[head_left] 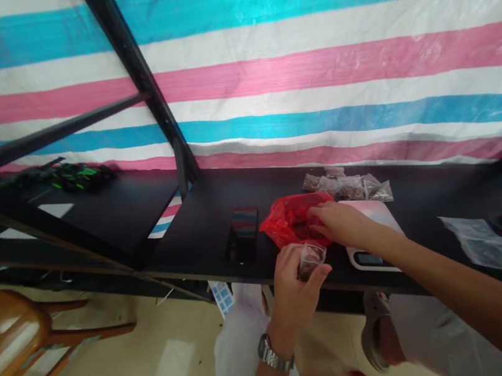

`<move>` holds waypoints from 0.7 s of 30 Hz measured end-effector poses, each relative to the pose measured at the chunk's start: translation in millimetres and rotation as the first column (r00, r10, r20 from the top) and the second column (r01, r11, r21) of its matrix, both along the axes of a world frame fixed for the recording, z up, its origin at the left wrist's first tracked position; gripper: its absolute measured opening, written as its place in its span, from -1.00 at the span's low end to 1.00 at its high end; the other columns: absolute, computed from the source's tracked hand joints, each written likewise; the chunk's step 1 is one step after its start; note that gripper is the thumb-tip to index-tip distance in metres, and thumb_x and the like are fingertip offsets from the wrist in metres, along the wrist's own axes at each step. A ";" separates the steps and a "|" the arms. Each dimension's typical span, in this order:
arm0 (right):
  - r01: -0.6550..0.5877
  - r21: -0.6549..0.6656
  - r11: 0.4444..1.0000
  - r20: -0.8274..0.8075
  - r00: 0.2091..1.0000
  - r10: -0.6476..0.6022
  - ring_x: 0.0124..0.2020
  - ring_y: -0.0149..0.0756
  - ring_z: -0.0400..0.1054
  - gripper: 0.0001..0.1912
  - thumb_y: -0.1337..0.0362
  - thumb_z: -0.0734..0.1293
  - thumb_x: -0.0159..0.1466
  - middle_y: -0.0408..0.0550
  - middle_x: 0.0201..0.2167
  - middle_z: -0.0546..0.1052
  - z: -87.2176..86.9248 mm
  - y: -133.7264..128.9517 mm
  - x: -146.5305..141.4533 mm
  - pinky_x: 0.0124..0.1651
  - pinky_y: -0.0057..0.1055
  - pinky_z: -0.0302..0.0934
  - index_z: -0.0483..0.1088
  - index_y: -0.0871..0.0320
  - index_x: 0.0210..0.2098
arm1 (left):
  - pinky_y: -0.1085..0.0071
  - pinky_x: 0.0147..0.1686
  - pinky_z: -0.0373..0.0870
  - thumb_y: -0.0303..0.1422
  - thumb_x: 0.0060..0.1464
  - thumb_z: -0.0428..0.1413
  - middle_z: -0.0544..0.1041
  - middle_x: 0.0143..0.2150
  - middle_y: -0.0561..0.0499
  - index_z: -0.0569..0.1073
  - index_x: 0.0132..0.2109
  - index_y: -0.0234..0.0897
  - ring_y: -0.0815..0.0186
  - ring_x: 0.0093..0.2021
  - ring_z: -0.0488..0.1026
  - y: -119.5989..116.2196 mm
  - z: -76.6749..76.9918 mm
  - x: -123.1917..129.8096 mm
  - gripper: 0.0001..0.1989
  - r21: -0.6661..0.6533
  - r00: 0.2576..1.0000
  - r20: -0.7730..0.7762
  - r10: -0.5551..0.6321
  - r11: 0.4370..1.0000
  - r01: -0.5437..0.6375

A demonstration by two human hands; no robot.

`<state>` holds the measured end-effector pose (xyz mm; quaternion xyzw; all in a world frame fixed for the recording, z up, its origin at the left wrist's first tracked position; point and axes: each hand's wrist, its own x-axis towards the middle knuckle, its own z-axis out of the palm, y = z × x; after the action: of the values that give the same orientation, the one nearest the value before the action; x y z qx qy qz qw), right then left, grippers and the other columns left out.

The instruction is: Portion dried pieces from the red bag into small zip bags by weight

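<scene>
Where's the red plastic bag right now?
In the head view, the red plastic bag lies on the black table, just right of the phone, under the right hand, with small packets behind it.

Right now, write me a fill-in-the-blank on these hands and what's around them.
The right hand touches a plastic bag coloured ____.
The left hand holds a small ____ pouch with brown contents.
The metal wristwatch is on the ____ wrist.
Left of the plastic bag, a dark ____ lies on the black tabletop.

The missing words, in order: red; clear; left; phone.
</scene>
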<state>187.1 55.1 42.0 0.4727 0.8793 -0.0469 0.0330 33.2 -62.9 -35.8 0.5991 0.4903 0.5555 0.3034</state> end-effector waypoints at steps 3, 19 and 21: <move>0.016 0.001 1.000 -0.031 0.999 -0.016 -0.11 -0.03 0.58 -0.87 0.27 0.39 0.43 0.09 -0.14 0.69 1.5 2.2 2.6 -0.15 -0.31 0.29 0.57 0.11 -0.07 | 0.19 0.04 0.40 0.04 0.30 0.20 0.60 -0.08 -0.14 0.56 -0.19 -0.22 0.08 -0.01 0.51 1.7 0.1 -1.3 -0.61 0.006 0.998 -0.063 -0.008 1.000 0.008; 0.044 -0.013 0.999 -0.045 0.998 -0.045 -0.05 -0.08 0.60 -0.91 0.31 0.43 0.40 0.01 -0.07 0.71 9.6 4.5 21.6 -0.08 -0.35 0.29 0.58 0.09 -0.11 | 0.31 -0.11 0.40 -0.13 0.27 0.30 0.62 -0.17 -0.04 0.55 -0.23 -0.21 0.18 -0.15 0.54 8.1 1.9 26.3 -0.75 -0.164 0.963 -0.134 -0.235 0.963 0.212; 0.035 -0.057 0.998 -0.055 0.998 -0.039 -0.07 -0.09 0.60 -0.92 0.30 0.44 0.38 -0.02 -0.12 0.71 10.7 2.6 24.0 -0.10 -0.36 0.28 0.59 0.07 -0.13 | 0.32 -0.10 0.39 -0.17 0.27 0.30 0.62 -0.15 -0.03 0.54 -0.23 -0.21 0.19 -0.13 0.53 9.0 2.9 28.0 -0.78 -0.180 0.964 -0.105 -0.246 0.958 0.225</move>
<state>211.2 57.6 52.8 0.4863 0.8694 -0.0852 0.0205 61.2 -53.9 -32.9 0.6596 0.4783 0.4335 0.3850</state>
